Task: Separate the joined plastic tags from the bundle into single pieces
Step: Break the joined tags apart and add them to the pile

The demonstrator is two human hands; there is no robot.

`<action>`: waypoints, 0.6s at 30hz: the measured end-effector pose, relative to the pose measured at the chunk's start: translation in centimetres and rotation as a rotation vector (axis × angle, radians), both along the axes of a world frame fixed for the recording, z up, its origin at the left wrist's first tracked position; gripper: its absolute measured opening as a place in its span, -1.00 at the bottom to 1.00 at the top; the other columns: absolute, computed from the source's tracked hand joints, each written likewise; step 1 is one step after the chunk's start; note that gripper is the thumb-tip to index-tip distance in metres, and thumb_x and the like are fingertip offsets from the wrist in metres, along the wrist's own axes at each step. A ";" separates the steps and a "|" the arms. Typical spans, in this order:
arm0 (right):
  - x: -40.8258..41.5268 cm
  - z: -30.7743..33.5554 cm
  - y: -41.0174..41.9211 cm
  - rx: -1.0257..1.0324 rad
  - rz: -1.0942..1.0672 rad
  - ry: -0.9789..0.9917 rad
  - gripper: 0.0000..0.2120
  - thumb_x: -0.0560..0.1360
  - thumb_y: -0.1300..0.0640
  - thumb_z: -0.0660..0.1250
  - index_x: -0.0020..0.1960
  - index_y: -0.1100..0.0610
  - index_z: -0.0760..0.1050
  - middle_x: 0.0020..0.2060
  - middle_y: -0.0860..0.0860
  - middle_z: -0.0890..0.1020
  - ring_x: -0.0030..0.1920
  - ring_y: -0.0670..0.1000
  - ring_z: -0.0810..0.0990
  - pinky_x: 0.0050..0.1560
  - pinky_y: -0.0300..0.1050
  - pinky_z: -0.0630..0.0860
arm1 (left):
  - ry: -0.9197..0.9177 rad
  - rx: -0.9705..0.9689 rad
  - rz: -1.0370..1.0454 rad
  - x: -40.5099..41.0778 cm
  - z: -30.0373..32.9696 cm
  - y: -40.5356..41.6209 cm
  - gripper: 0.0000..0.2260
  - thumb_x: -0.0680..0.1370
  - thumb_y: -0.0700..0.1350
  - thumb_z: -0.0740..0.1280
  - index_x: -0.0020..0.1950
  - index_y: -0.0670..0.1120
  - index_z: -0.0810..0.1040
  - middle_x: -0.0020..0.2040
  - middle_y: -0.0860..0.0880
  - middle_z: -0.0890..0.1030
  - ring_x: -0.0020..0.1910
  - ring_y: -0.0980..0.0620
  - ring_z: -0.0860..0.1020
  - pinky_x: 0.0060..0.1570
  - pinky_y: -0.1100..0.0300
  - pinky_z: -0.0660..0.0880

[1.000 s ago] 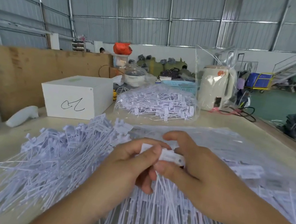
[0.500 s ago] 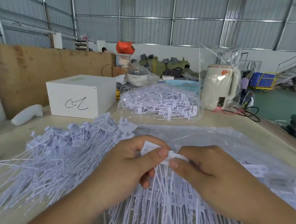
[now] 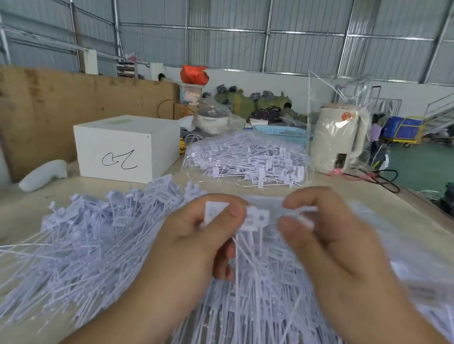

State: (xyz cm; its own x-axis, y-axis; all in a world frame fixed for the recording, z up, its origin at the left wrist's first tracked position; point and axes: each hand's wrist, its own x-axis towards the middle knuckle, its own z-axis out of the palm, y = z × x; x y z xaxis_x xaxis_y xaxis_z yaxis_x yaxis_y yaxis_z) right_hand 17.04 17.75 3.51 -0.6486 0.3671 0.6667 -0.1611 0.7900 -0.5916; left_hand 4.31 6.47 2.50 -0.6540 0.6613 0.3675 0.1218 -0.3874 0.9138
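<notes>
Over the desk [image 3: 363, 198], at six o'clock from the box [image 3: 123, 150], the left hand [image 3: 194, 243] pinches the joined tags' [image 3: 254, 220] heads; the right hand [image 3: 335, 247], apart, pinches a blurred tag, likely snapped off. Loose tags [image 3: 86, 239] pile at nine o'clock.

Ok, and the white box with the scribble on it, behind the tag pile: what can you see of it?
The white box is a plain closed rectangular carton, cardboard by the look of it, standing flat on the table left of centre. Its front face bears a black handwritten squiggle; the top shows a faint greenish patch. It sits in front of a brown board, with the loose tag pile lying close before it. Neither hand touches it.
</notes>
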 end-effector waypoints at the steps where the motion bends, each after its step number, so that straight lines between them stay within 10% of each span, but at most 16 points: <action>1: -0.2 -0.4 -0.1 0.046 0.019 -0.096 -0.76 0.55 -0.30 0.12 0.15 -0.24 0.33 -0.46 -0.09 0.49 -0.52 -0.13 0.41 -0.49 -0.32 0.24 | 0.032 -0.023 -0.026 0.1 -0.2 0.1 -0.81 0.32 0.14 0.46 -0.19 0.06 0.69 -0.53 -0.03 0.45 -0.61 0.06 0.38 -0.59 0.30 0.36; 6: -0.3 -1.1 0.3 0.173 0.029 -0.287 -0.46 0.46 -0.43 -0.05 0.39 -0.39 -0.07 -0.22 -0.11 0.59 -0.01 -0.16 0.54 -0.10 -0.26 0.47 | 0.118 -0.183 -0.134 -0.3 -0.6 -0.1 -0.86 0.38 0.10 0.38 -0.15 0.10 0.68 -0.51 -0.03 0.48 -0.59 0.03 0.42 -0.53 0.28 0.40; 13: -0.7 -1.2 0.4 0.253 0.058 -0.478 -0.34 0.39 -0.46 -0.04 0.34 -0.45 -0.35 -0.07 -0.49 0.31 -0.02 -0.33 0.41 0.02 -0.45 0.37 | 0.151 -0.332 -0.246 -1.2 -0.3 -0.3 -0.84 0.39 0.05 0.49 -0.10 0.03 0.68 -0.45 -0.06 0.52 -0.54 0.00 0.46 -0.42 0.22 0.45; 18: -0.8 -1.4 0.0 0.238 0.042 -0.451 -0.30 0.50 -0.36 0.11 0.39 -0.41 -0.34 0.28 -0.39 0.29 0.25 -0.28 0.34 0.12 -0.37 0.37 | 0.150 -0.374 -0.303 -1.4 0.1 -0.5 -0.85 0.37 -0.04 0.55 -0.11 0.01 0.67 -0.42 -0.05 0.54 -0.51 0.00 0.46 -0.39 0.16 0.48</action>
